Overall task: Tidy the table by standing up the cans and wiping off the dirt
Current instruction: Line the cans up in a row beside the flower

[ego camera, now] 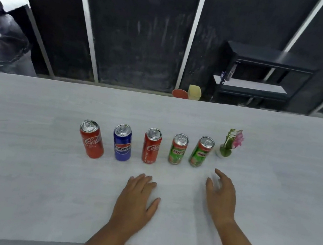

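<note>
Since right grip [221, 197] looks blurred, fingers [218, 173] indistinct

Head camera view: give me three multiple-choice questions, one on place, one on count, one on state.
1. Where is the flower pot relative to the green cans? A) left B) in front C) right
2. How many red cans? A) one B) two C) three
3. The left hand is: A) flat on the table B) gripping a can C) a fist
1 C: it stands past the row's right end. 2 B: two red ones flank the blue can. 3 A: it lies palm-down, holding nothing.
</note>
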`<state>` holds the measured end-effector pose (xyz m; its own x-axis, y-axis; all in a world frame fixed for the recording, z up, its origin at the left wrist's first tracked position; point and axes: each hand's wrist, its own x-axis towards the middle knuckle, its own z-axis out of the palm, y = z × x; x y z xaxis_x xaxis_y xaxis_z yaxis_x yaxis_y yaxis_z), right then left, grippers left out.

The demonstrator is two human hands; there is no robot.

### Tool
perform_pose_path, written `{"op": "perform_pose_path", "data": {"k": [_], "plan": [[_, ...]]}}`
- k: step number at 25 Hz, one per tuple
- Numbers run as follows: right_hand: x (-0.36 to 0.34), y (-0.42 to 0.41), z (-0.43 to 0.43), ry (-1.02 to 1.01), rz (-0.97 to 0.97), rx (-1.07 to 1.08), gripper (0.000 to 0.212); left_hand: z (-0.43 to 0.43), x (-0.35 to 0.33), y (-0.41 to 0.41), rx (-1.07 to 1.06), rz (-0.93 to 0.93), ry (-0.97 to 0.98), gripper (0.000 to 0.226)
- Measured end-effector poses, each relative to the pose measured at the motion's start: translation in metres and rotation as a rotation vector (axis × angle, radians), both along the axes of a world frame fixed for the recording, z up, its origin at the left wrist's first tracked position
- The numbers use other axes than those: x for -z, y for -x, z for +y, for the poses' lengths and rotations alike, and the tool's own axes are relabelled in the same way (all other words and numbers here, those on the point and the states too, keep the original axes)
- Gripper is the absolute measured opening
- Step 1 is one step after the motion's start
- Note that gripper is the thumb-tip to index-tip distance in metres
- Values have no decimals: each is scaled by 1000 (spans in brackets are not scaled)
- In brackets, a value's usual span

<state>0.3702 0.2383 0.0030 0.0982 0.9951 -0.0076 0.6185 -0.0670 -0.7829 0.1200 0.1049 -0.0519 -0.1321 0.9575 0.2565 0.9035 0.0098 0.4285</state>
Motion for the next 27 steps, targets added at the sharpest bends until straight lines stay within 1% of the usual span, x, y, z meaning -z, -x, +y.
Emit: {"op": "perform_pose_path", "data": {"k": [3, 8, 9, 10, 12, 13, 14, 17, 21, 27], "plan": [[-1, -35, 52, 71, 133, 72, 54, 10, 2, -9, -1, 9, 31, 52], [3, -48, 119, 121, 203, 73, 77, 10, 1, -7, -32, 16, 51, 51], [3, -46, 129, 125, 211, 62, 77, 10, 0, -9, -35, 14, 58, 50], [4, -45, 137, 117, 203, 43, 70, 10, 0, -9, -36, 11, 62, 50], [9, -42, 146, 77, 143, 20, 48, 9, -2, -9, -42, 7, 69, 50], [12, -41, 149, 57, 110, 27, 41, 9, -3, -10, -46, 8, 69, 50], [13, -41, 150, 45, 89, 40, 38, 10, -5, -11, -47, 9, 66, 49], [15, -42, 136, -6, 116, 56, 38, 10, -9, -13, -38, 0, 51, 48], [19, -47, 84, -62, 160, 64, 27, 4, -13, -12, -33, -4, 80, 51], [17, -36, 12, -54, 143, 32, 38, -23, -9, 16, -47, 40, 121, 60]]}}
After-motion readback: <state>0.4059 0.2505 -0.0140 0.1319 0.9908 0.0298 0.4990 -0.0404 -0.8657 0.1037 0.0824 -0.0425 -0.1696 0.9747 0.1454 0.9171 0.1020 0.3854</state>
